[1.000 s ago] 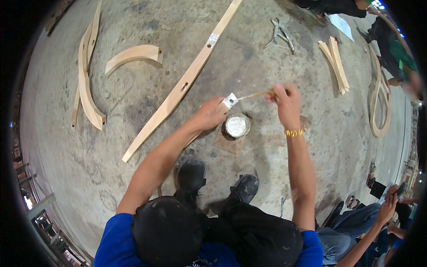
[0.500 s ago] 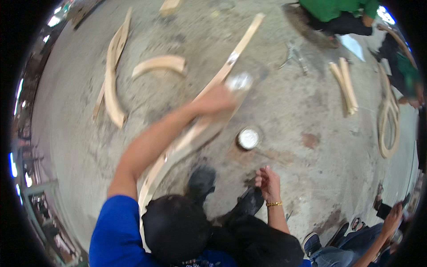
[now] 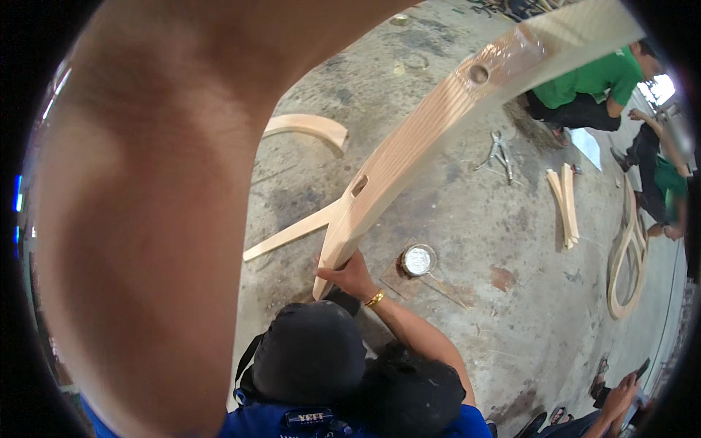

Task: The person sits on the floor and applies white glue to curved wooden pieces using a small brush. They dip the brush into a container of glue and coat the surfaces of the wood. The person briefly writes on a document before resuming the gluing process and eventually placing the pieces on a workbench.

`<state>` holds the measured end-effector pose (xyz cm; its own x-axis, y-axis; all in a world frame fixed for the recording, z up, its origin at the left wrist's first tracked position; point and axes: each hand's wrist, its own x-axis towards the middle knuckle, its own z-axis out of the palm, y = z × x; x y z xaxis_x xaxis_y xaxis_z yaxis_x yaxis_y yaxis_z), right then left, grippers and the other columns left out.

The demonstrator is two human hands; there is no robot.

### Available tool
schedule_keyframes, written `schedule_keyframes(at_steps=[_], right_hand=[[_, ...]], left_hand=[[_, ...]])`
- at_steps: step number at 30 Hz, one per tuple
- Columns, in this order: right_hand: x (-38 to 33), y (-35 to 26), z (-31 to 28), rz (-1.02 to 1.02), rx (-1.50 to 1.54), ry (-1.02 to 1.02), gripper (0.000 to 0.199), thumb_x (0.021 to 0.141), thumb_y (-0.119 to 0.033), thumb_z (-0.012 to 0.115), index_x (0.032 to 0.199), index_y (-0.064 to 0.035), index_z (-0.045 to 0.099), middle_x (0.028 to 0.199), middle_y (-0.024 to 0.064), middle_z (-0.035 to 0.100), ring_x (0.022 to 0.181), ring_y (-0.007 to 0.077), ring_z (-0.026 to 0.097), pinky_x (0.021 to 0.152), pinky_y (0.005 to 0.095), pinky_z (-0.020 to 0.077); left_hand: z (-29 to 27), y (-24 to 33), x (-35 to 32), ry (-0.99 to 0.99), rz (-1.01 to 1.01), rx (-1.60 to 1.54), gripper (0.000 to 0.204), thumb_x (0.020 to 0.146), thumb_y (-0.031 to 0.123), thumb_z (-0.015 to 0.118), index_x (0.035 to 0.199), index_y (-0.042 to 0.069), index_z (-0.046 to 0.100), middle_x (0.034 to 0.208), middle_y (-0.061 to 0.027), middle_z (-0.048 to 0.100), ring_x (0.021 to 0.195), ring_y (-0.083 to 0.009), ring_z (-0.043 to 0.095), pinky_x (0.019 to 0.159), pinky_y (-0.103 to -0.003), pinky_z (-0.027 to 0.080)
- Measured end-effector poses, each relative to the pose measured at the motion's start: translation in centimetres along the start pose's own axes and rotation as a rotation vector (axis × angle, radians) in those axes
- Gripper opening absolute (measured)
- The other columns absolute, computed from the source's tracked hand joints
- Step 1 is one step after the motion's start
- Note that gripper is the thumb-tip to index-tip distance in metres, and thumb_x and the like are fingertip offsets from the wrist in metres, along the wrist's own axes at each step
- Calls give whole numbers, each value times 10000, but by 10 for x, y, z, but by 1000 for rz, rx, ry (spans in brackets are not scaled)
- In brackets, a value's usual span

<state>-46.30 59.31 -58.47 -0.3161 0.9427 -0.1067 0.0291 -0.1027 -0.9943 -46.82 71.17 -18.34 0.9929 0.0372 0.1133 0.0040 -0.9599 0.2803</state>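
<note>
A long curved wooden piece (image 3: 409,146) rises from near my knees toward the upper right. Two holes show along it, and a glossy wet-looking patch lies around the upper one. My right hand (image 3: 350,276), with a gold bracelet at the wrist, is closed around its lower end, thumb on top. A thinner wooden strip (image 3: 292,232) slants off to the left beneath it; I cannot tell whether they are joined. My left arm (image 3: 146,219) fills the left side, very close, and its hand is beyond the upper edge.
An open can with whitish contents (image 3: 418,260) stands beside a thin stick (image 3: 449,292). A curved wooden arc (image 3: 310,128), metal pliers-like tool (image 3: 500,157), wooden sticks (image 3: 566,208) and looped wooden frame (image 3: 628,270) lie around. A green-shirted person (image 3: 584,91) crouches at upper right; others are farther right.
The curved wooden piece has come up closer to me. My right hand has gone from free to gripping its lower end. My left arm has risen, its hand leaving the view.
</note>
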Motion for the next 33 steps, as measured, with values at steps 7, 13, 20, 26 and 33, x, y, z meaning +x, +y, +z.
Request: schedule_keyframes(at_steps=[7,13,20,26,33], right_hand=[[-35,-73,-124,-67,-32,557,429,693,-182,716,1023,36,550,836,106,634,737,201,631,641,338,512],[-90,-123,-231,-6,-349,940,425,641,-91,677,1021,40,540,866,117,620,761,192,594,684,332,492],[-98,-283,-304,53,-560,1113,452,623,-80,670,1039,33,534,861,116,608,755,198,577,704,321,478],[-139,-533,-345,60,-754,912,449,616,-100,700,1048,-27,603,844,127,659,759,229,646,714,340,503],[-28,-730,-409,-12,-571,972,488,628,-199,752,1063,-48,592,845,144,642,735,270,637,682,336,502]], left_hand=[[26,-181,-71,92,-71,144,455,867,401,622,1083,2,644,1080,-162,647,1016,-264,608,868,-401,487],[356,-160,-223,-403,-1069,-380,714,682,505,741,1102,-53,592,1063,-269,612,995,-390,590,862,-447,461],[298,-144,-192,-467,-1214,-555,595,671,413,738,1077,-13,652,1038,-235,653,981,-332,627,858,-404,482],[69,-135,-60,-442,-1229,-877,631,671,439,753,1054,-53,662,963,-175,684,884,-274,654,812,-363,497],[-189,-127,-72,-367,-1276,-692,614,765,487,620,1208,64,584,1173,-156,606,1107,-297,533,927,-390,434]])
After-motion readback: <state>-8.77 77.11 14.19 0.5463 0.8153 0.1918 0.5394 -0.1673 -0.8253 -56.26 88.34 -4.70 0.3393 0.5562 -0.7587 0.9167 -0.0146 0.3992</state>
